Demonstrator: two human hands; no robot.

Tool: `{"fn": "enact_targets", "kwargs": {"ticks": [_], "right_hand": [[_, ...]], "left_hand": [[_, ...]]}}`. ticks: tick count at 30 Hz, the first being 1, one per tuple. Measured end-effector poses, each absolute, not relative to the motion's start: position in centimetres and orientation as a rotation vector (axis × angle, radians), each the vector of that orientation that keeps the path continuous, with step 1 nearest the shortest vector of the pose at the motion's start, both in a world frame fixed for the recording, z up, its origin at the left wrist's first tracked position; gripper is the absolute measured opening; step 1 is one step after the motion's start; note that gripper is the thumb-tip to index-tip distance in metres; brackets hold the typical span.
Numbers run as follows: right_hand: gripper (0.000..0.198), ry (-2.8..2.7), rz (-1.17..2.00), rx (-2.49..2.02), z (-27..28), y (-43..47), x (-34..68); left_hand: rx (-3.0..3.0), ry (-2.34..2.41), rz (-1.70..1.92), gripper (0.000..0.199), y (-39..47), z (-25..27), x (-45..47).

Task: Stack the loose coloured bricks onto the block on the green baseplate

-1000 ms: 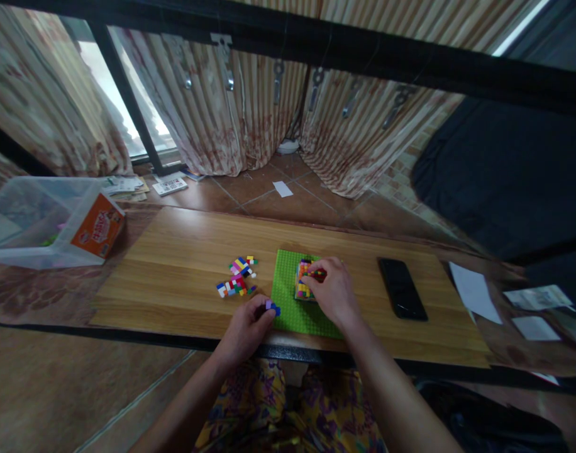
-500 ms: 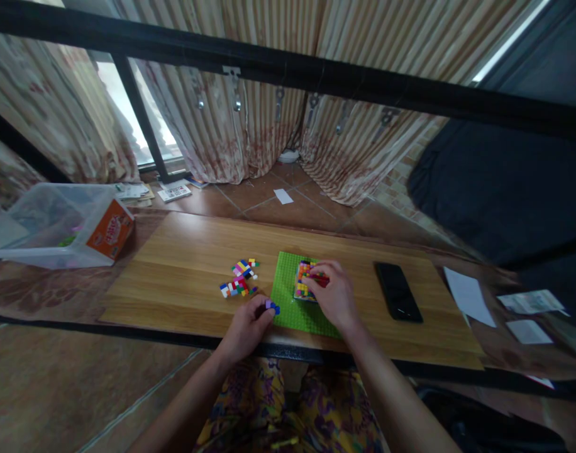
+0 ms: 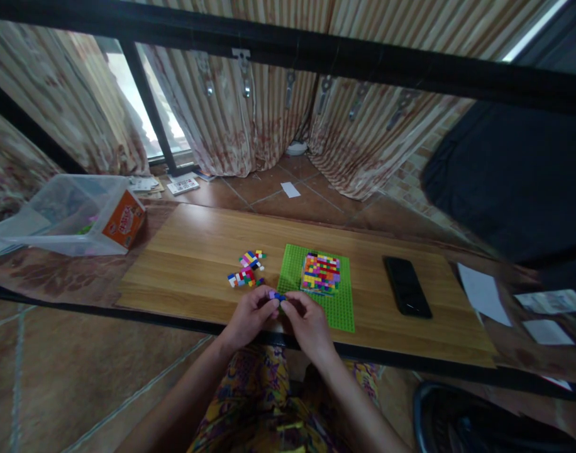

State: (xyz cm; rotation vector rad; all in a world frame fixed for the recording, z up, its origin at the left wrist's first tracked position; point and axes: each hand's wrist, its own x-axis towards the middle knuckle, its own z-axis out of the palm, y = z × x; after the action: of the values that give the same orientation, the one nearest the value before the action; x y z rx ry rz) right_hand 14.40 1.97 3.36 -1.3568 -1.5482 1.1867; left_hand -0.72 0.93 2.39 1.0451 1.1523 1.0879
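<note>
Close to the table's front edge, my left hand (image 3: 248, 316) pinches a few small toy building bricks (image 3: 279, 296), blue with a purple one at the left end. My right hand (image 3: 312, 323) meets it there, thumb and fingers closed on the blue end of the same bricks. Just beyond the hands lies a green studded baseplate (image 3: 343, 314). On it sits a squarish build of multicoloured bricks (image 3: 322, 272), with red ones across its middle. Loose bricks in mixed colours (image 3: 244, 277) lie in two small groups left of the baseplate.
A black phone (image 3: 407, 287) lies on the right of the wooden tabletop (image 3: 175, 264). At the far left stands a clear plastic bin (image 3: 75, 217) with an orange label. White paper (image 3: 483, 292) lies off the board's right end. A dark metal bar (image 3: 288, 47) crosses above.
My right hand has left the brick build and come left and nearer to me, to the blue bricks in my left hand. The whole build now shows. The view has shifted slightly.
</note>
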Motion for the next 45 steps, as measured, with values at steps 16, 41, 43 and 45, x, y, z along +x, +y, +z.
{"fn": "enact_targets", "kwargs": {"ticks": [16, 41, 43, 45], "right_hand": [[0.020, -1.194, 1.556, -1.278, 3.6, 2.3, 14.5], [0.015, -1.701, 0.244, -1.587, 6.4, 8.6, 15.6], [0.015, -1.700, 0.216, -1.640, 6.3, 8.5, 15.2], [0.015, -1.696, 0.211, -1.684, 6.3, 8.5, 14.9]], "left_hand": [[0.978, 1.068, 1.080, 0.027, 1.0, 2.5, -1.1], [1.515, 1.130, 1.001, 0.057, 4.8, 3.5, 1.8], [1.594, 1.154, 0.957, 0.059, 5.2, 3.2, 1.9], [1.629, 1.170, 0.940, 0.060, 5.5, 3.0, 1.9]]}}
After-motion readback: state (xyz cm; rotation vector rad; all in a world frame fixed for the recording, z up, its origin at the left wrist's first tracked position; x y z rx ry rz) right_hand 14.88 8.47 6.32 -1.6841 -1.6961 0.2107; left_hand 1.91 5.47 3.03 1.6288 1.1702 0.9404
